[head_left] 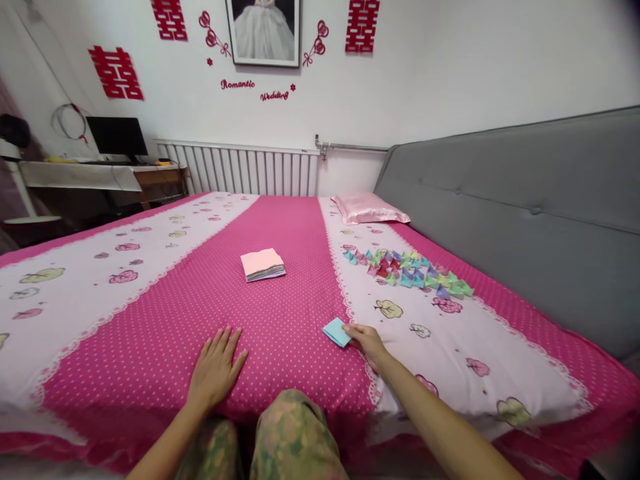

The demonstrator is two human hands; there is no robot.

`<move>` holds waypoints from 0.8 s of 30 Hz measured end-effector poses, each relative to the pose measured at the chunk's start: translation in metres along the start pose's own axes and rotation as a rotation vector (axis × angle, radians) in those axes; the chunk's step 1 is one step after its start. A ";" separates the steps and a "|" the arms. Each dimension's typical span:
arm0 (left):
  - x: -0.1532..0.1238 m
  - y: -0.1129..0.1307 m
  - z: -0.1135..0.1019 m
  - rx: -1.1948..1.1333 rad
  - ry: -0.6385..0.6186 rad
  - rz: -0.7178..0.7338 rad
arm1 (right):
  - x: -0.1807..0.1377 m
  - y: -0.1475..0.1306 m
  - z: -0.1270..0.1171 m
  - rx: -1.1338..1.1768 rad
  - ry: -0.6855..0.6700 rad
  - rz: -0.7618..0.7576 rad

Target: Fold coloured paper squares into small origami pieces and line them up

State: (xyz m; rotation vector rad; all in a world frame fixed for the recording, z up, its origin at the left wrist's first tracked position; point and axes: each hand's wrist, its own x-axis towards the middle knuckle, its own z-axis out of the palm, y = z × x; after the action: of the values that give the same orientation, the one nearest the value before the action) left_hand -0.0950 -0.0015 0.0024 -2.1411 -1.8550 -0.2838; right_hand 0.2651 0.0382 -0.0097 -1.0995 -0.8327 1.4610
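Observation:
Between the thumb and fingers of my right hand (367,343) is a folded light-blue paper (337,332), held by its right corner just over the pink dotted bedspread (295,307). My left hand (217,367) lies flat on the bedspread near its front edge, fingers spread, holding nothing. Farther back in the middle sits a stack of paper squares (263,264) with a pink sheet on top. To the right of it, many small folded paper pieces (410,270) in blue, green, pink, red and purple stand grouped on the white printed strip.
A pink pillow (369,208) rests at the back right, beside the grey padded headboard (525,220). Behind the bed a white radiator (245,170) runs along the wall. A desk (100,177) with a monitor (117,138) stands at the far left. My knees are at the bed's front edge.

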 end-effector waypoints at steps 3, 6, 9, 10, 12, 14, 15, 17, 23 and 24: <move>0.001 0.000 0.000 0.023 -0.002 0.006 | 0.002 0.002 -0.002 0.007 -0.011 -0.006; 0.001 0.001 -0.001 0.027 -0.008 0.005 | 0.003 0.002 -0.003 0.004 -0.010 -0.004; 0.001 0.001 -0.002 0.014 -0.012 0.001 | 0.003 0.001 -0.004 0.008 -0.001 0.006; 0.000 0.001 -0.002 0.008 -0.011 -0.001 | 0.003 0.001 -0.004 0.010 0.003 0.011; 0.000 0.001 -0.002 0.003 -0.008 -0.007 | 0.003 0.000 -0.003 0.014 0.013 0.024; 0.000 0.002 -0.002 0.003 -0.007 -0.006 | 0.003 -0.002 -0.003 0.019 0.022 0.039; 0.000 0.002 -0.002 0.004 -0.007 -0.005 | 0.003 -0.002 -0.003 0.022 0.025 0.047; -0.001 0.002 -0.002 0.001 -0.007 -0.006 | 0.003 -0.003 -0.003 0.026 0.027 0.066; -0.002 0.003 -0.003 -0.035 0.006 -0.010 | 0.002 -0.004 -0.005 0.049 0.006 0.103; -0.002 0.003 -0.003 -0.044 0.007 -0.012 | 0.002 -0.005 -0.006 0.052 0.000 0.106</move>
State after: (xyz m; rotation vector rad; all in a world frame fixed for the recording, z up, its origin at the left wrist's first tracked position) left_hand -0.0922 -0.0049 0.0044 -2.1556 -1.8748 -0.3369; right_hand 0.2721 0.0405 -0.0077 -1.1182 -0.7417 1.5622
